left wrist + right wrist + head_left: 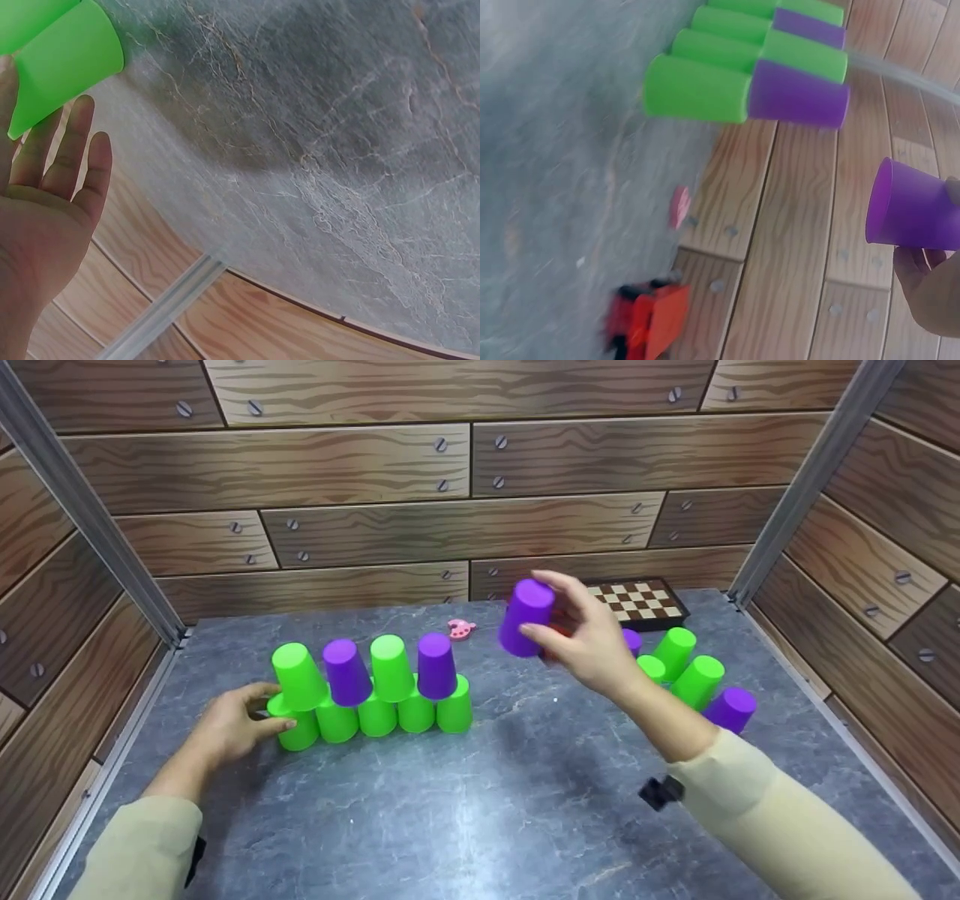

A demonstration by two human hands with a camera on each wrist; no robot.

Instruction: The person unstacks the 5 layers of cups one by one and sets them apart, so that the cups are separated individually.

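Note:
My right hand [589, 641] holds an upside-down purple cup [527, 619] in the air, thumb on the near side and fingers on the far side. In the right wrist view the same purple cup [915, 206] is cut off by the frame edge. To the left, upturned cups stand in two levels. The lower row is green, and on it rest a green cup [298, 675], a purple cup [347, 673], a green cup [391, 669] and a purple cup [436, 666]. My left hand [232, 727] touches the leftmost lower green cup [298, 733], its fingers mostly straight [71, 146].
Green and purple cups [697, 682] stand in a group at the right, partly behind my right forearm. A checkered board [637, 601] lies at the back, near a small pink palette-shaped piece [460, 629]. A red toy vehicle [656, 319] sits close to the wood-patterned back wall [360, 532].

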